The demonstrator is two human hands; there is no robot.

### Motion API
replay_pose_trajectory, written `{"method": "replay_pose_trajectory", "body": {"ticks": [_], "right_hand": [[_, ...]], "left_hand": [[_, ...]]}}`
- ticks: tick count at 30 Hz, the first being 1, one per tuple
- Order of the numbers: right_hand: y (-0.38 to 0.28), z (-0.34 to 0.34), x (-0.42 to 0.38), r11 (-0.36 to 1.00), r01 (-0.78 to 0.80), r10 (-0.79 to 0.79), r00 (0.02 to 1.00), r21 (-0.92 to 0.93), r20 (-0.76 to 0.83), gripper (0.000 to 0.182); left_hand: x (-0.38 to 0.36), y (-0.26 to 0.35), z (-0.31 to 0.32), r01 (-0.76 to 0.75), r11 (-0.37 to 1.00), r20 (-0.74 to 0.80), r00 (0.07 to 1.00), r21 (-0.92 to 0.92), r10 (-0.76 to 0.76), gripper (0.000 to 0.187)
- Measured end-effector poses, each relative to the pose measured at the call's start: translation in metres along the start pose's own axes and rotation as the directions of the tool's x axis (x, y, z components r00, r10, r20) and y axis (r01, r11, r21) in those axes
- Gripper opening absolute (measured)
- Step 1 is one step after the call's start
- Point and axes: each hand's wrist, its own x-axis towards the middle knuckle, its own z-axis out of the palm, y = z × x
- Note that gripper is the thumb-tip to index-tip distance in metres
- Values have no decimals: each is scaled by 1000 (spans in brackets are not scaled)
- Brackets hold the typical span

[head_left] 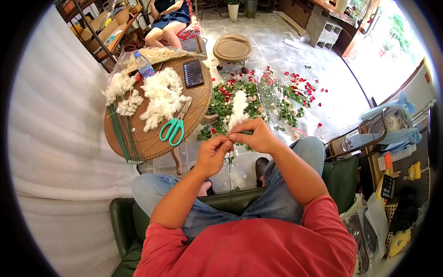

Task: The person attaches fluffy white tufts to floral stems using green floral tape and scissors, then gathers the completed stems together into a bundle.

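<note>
Both hands meet in front of my knees at a thin stem topped by a fluffy white plume (238, 108). My left hand (213, 154) pinches the stem just below the plume. Close against it, my right hand (256, 136) has its fingers closed at the plume's base, with a small green piece showing between them. The thin stem (230, 177) hangs down below the hands. To the left, a round wooden table (194, 111) bears white fluffy flowers (164, 94), green stems (121, 134) and teal-handled scissors (172, 131).
A phone (193, 73) and a bottle (144, 65) lie on the table. Green leaves and red petals (221, 104) cover the floor ahead, near a brown stool (232, 48). A seated person (170, 21) is at the back. A metal rack (376, 131) stands right.
</note>
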Motion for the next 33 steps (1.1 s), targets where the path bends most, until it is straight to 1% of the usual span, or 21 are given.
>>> {"method": "replay_pose_trajectory", "body": {"ticks": [2, 3, 6, 7, 8, 9, 10, 12, 13, 14, 16, 18, 20, 21, 23, 25, 27, 28, 31, 32, 33], "right_hand": [[-4, 0, -2, 988, -152, 152, 988, -20, -19, 15], [-3, 1, -3, 988, -151, 151, 988, -20, -19, 15], [-1, 0, -3, 996, -87, 90, 992, 34, -90, 16], [0, -6, -2, 999, -50, 49, 974, -1, -223, 16], [2, -12, 0, 999, -16, 2, 939, -37, -344, 16], [8, -21, 2, 1000, -17, 24, 909, 22, -415, 15], [15, -33, 4, 997, -16, 53, 875, 80, -482, 14], [19, -53, 6, 938, 225, -40, 825, 263, -564, 13], [20, -61, 6, 909, 267, -14, 788, 321, -615, 14], [20, -70, 5, 874, 310, 20, 746, 374, -666, 14], [17, -86, 2, 865, 318, 66, 693, 388, -717, 14], [13, -90, 2, 881, 293, 103, 649, 372, -754, 14], [17, -90, 2, 883, 248, 145, 665, 399, -733, 15], [16, -86, 3, 897, 202, 164, 674, 393, -721, 16], [18, -70, 4, 917, 123, 203, 677, 381, -707, 19], [22, -57, 7, 932, 84, 187, 722, 353, -666, 20], [22, -44, 7, 957, 18, 168, 782, 291, -600, 23], [24, -39, 6, 956, 21, 165, 785, 293, -597, 23], [26, -25, 5, 974, -49, 160, 841, 222, -517, 23], [27, -21, 6, 973, -47, 160, 842, 225, -515, 23], [29, -18, 6, 976, -56, 157, 848, 210, -505, 24]], "left_hand": [[-1, -2, 2, 18, 999, -16, 1000, -28, -18, 14], [-2, -3, 4, 37, 998, -29, 999, -56, -38, 16], [-3, -4, 10, 30, 999, -38, 999, 30, -29, 16], [-3, -3, 9, 23, 999, -63, 998, 37, -21, 16], [-4, -2, 7, 20, 980, 8, 1000, 197, -22, 17], [-6, -1, 4, 12, 936, 72, 997, 353, -40, 17], [-7, -4, 3, 17, 932, 35, 999, 361, -32, 17], [-10, -14, -2, 38, 924, 192, 974, 381, -119, 18], [-11, 8, -3, 48, 856, 232, 953, 515, -194, 17], [-11, 12, -7, 51, 854, 212, 960, 518, -186, 17], [-13, 20, -15, -94, 757, 350, 919, 647, -184, 17], [-14, 32, -24, -89, 761, 335, 926, 643, -174, 17], [-14, 41, -36, -166, 731, 256, 967, 662, -12, 15], [-14, 49, -44, -169, 726, 254, 967, 666, -8, 15], [-17, 70, -63, -31, 830, 0, 999, 557, 37, 13], [-19, 86, -81, 84, 908, -252, 967, 411, 25, 12], [-23, 102, -104, 120, 940, -499, 865, 321, 59, 13], [-25, 99, -121, 78, 912, -570, 801, 402, 183, 13], [-39, 90, -175, 64, 820, -689, 582, 569, 433, 13], [-45, 90, -189, 66, 818, -688, 581, 572, 435, 13], [-49, 93, -199, 173, 759, -706, 537, 628, 461, 14]]}}
